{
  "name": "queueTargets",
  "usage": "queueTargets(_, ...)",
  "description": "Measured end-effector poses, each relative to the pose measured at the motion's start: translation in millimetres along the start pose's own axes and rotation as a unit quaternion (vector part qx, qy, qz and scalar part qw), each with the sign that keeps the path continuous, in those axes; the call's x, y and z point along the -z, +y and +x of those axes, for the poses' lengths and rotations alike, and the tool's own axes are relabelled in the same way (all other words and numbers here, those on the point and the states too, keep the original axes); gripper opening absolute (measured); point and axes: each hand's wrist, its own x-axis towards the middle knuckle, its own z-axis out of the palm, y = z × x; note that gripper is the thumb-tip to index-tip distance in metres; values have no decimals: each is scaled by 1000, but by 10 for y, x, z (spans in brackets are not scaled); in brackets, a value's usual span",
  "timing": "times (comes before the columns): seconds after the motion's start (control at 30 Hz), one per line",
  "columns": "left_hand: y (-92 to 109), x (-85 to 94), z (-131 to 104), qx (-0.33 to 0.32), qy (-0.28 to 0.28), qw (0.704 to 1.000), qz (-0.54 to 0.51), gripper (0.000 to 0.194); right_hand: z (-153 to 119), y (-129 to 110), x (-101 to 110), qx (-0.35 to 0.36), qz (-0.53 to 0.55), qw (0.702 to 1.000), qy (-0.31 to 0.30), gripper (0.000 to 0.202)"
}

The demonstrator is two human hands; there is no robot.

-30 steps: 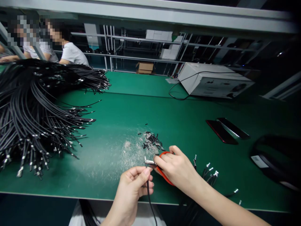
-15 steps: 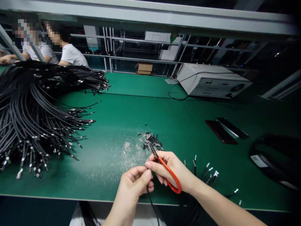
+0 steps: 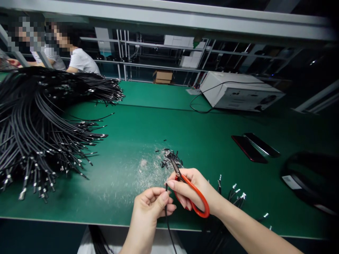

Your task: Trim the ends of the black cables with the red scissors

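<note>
Between the thumb and fingers of my left hand (image 3: 153, 204) is a thin black cable (image 3: 167, 222), its end pointing up and its length hanging down past the table edge. My right hand (image 3: 196, 190) holds red-handled scissors (image 3: 197, 197), the dark blades pointing up and left. The right thumb and fingertip are close to the cable's tip; whether they touch it I cannot tell. Just beyond the blades lies a small pile of short black offcuts (image 3: 176, 157), with pale strand clippings (image 3: 150, 173) scattered to its left on the green table (image 3: 127, 123).
A large heap of black cables (image 3: 39, 116) covers the left side. More cable ends (image 3: 239, 195) stick up by my right forearm. Two phones (image 3: 249, 148), a dark coil (image 3: 312, 180) and a white metal box (image 3: 241, 91) are to the right. Two people (image 3: 83, 61) sit at the far left.
My right hand and the scissors have shifted slightly right, away from my left hand. More of the cable's upright tip now shows above my left fingers.
</note>
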Motion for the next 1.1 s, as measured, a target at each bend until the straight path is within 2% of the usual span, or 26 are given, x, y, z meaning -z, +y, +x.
queueTargets(0.17, -10, 7, 14, -14, -3, 1000, 17, 35, -17, -142, -4, 10, -61, 998, 10, 18)
queueTargets(0.27, -3, 11, 7, -11, -26, 999, 17, 34, -8, -162, -7, 8, -66, 998, 4, 19)
queueTargets(0.4, 16, 29, -3, 47, -84, 995, -28, 29, 1, -87, 29, -1, -68, 997, -19, 24)
queueTargets(0.47, 24, 43, -2, 79, -101, 990, -56, 25, -27, -48, 75, 31, -138, 990, -3, 26)
queueTargets(0.53, 29, 56, 4, 105, -107, 985, -83, 20, -73, -18, 129, 90, -281, 955, 37, 25)
queueTargets(0.63, 25, 67, 17, 131, -109, 978, -118, 15, -133, 33, 186, 168, -493, 850, 77, 24)
queueTargets(0.7, 15, 70, 25, 148, -110, 973, -137, 12, -142, 77, 192, 199, -566, 796, 87, 25)
queueTargets(0.93, -8, 79, 28, 183, -114, 963, -163, 8, -70, 160, 146, 270, -678, 670, 136, 29)
queueTargets(1.1, 15, 61, 16, 204, -101, 958, -174, 6, -72, 154, 169, 307, -713, 608, 164, 25)
